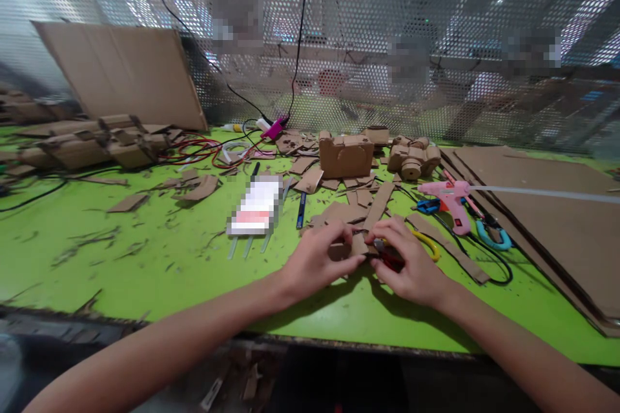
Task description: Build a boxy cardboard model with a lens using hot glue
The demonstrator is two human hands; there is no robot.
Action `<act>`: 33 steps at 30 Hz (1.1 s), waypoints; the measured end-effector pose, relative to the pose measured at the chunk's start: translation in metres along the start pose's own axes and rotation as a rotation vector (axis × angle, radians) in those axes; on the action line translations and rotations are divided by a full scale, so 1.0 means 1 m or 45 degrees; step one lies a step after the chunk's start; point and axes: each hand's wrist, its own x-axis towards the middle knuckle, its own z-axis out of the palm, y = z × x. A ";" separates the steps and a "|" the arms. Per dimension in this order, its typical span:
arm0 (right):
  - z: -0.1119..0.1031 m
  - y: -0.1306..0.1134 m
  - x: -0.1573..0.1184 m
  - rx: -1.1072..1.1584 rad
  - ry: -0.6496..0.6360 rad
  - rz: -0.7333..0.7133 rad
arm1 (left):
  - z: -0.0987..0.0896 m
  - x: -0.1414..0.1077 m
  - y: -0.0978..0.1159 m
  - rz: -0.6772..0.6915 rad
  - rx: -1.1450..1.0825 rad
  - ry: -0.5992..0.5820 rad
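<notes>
My left hand [322, 255] is closed on a small cardboard piece [358, 245], thumb below and fingers above. From the other side, my right hand [409, 264] pinches at the right end of the same piece with thumb and fingertips. Partly hidden by the right hand is a tool with a yellow curved handle [430, 245]; something red and grey shows between the fingers, and I cannot tell whether it belongs to that tool. Loose cardboard scraps [341, 213] and a cardboard strip [379, 205] lie just beyond my hands.
Behind stand a cardboard camera body [346, 156] and a cardboard camera with lens [413, 158]. A pink glue gun [450, 200] with a long glue stick lies right, near large cardboard sheets [542, 206]. Left are a phone [256, 205], a blue marker [301, 210] and scraps. Perforated metal [339, 32] rises behind.
</notes>
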 end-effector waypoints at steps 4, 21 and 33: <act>0.000 0.000 0.000 -0.098 0.005 -0.048 | 0.000 0.000 -0.001 0.069 0.103 -0.018; 0.001 -0.004 -0.001 -0.306 -0.049 -0.119 | 0.000 -0.001 -0.010 0.143 0.175 -0.048; 0.003 0.000 -0.002 -0.018 -0.104 0.050 | -0.001 0.000 -0.007 0.161 0.093 -0.068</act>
